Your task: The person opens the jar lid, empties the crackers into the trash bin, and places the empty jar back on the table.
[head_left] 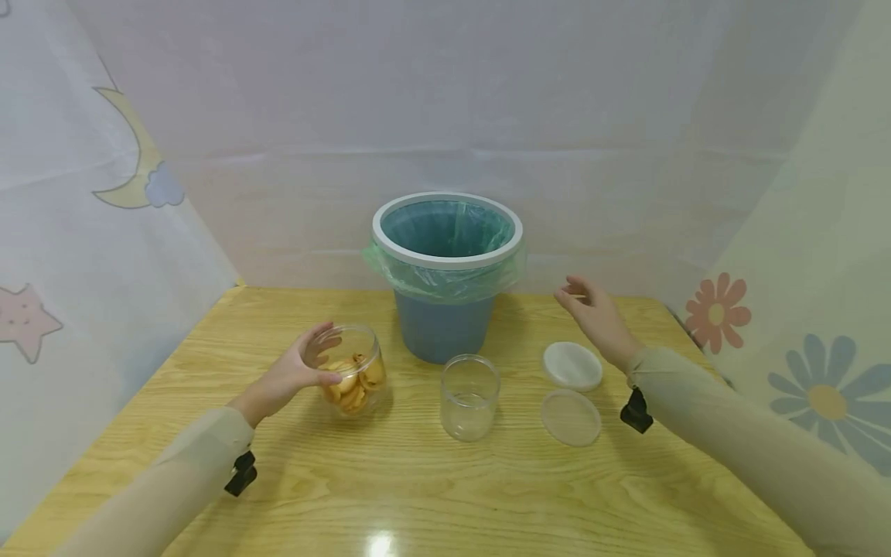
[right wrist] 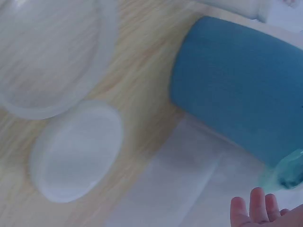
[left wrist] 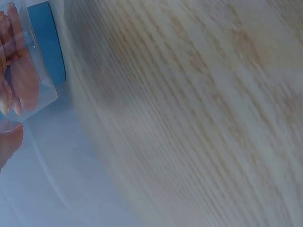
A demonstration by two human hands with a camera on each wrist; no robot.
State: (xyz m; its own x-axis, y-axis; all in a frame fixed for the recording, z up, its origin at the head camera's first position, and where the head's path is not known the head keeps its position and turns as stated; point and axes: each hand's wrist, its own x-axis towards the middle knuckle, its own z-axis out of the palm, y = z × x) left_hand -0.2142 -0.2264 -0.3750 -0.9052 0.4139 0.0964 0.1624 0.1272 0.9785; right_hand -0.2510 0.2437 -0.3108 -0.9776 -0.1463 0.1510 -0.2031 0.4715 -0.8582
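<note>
My left hand (head_left: 295,367) holds a clear round jar (head_left: 372,352), thumb on the near side and fingers round the far side. Curved golden snack pieces (head_left: 353,387) fill its lower part; their exact kind is unclear. In the left wrist view, only a corner of the jar (left wrist: 45,97) shows. Whether its base touches the table cannot be told. A second clear jar (head_left: 469,418), lidless, stands upright at the middle. Above and behind two round lids, a white one (head_left: 572,366) and a see-through one (head_left: 571,418), my right hand (head_left: 592,313) hovers with loosely bent fingers, holding nothing.
A blue bin (head_left: 445,321) with a white rim (head_left: 517,232) and a green liner bag (head_left: 445,282) stands behind the jars on the wooden table (head_left: 431,503). Printed cloth (head_left: 445,100) hangs behind and at both sides.
</note>
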